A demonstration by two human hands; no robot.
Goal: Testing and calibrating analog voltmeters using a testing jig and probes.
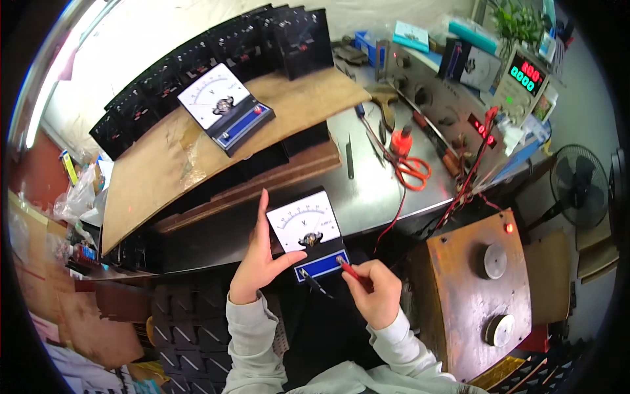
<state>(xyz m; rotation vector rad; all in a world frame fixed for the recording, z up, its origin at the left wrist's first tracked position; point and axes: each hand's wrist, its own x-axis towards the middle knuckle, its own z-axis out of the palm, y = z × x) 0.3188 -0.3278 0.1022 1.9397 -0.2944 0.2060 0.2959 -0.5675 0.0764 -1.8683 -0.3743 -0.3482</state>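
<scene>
Sleeves (pixel 252 341), right grip (pixel 379 294) pinching probe (pixel 353 270), left grip (pixel 258 264) splayed against meter (pixel 308 235) (lengthwise, dial (pixel 300 215) farthest)

Meter (pixel 310 228) between left hand (pixel 256 266) and right hand (pixel 375 292); one clip (pixel 315 284) at its left post, a second clip (pixel 348 266) at the right post. Behind, to the left, I see a board (pixel 147 177) with another meter (pixel 230 118) on it, a row of cases (pixel 302 46) along its back. Right of the board, on the surface (pixel 371 190): tweezers (pixel 350 157), then scissors (pixel 399 163). Back right: power supply (pixel 518 98), plant (pixel 515 25) behind. Knobbed box (pixel 462 289) right of right hand; fan (pixel 581 174) beyond.
</scene>
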